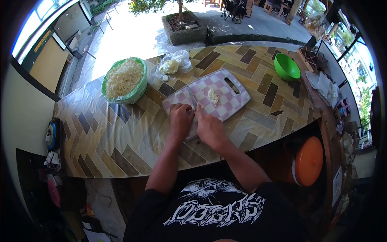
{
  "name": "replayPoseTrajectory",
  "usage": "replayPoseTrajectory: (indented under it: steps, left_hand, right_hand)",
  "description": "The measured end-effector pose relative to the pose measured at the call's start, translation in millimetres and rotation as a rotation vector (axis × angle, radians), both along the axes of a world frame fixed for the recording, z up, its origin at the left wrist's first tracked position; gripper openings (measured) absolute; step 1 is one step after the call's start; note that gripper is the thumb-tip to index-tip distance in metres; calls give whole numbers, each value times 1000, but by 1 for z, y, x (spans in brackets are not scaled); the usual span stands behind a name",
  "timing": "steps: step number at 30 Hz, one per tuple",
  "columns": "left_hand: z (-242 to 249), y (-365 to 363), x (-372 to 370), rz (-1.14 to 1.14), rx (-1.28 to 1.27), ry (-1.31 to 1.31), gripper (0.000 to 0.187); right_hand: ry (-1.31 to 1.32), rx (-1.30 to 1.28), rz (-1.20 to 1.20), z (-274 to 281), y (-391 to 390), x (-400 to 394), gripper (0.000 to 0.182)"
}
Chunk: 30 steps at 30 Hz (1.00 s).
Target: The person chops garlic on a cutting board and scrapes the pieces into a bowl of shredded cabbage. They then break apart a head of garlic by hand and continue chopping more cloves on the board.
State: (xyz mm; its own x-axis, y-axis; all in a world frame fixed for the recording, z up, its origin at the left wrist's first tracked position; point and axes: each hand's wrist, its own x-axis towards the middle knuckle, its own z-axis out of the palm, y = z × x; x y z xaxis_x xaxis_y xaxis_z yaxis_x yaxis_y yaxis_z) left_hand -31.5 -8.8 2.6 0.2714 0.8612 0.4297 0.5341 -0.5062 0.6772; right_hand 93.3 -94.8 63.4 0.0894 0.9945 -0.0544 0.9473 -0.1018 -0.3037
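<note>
A pink and white checkered cutting board (232, 105) lies tilted on the table, with a small heap of chopped pale pieces (213, 97) near its middle. My right hand (208, 127) is closed round a knife (191, 96), its index finger along the blade, which points away from me over the board. Just left of the blade, my left hand (182, 119) rests on the board with its fingers curled together; what they hold, if anything, is hidden under them.
On the patterned table (133, 137) stand a green lined basket (139, 92) of pale shredded food at left, a plastic bag (183, 60) with white pieces behind the board, and a green bowl (287, 67) at right. An orange lidded bucket (309, 161) sits below the right edge.
</note>
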Motion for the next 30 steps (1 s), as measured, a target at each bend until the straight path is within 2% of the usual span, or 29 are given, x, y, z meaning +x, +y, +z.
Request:
replayPoseTrajectory:
  steps: [5,11,16,18,26,30]
  left_hand:
    - [-6,5,-4,-27,-36,-19,17]
    - [-6,7,-5,-39,-26,-31,15]
    - [-4,6,-4,-69,51,-27,15]
    - [-5,7,-4,-61,-1,-38,13]
    - [-4,8,-1,-10,-38,-42,10]
    - [-5,7,-2,-13,-17,-33,10]
  right_hand:
    - [-17,-69,-20,0,-16,-8,71]
    - [-39,32,-13,-22,3,-3,74]
    - [2,37,1,8,-7,13,73]
    - [-11,11,11,11,-15,11,72]
    - [-140,-10,34,-4,-31,-8,73]
    - [-91,25,26,-17,-6,-1,71]
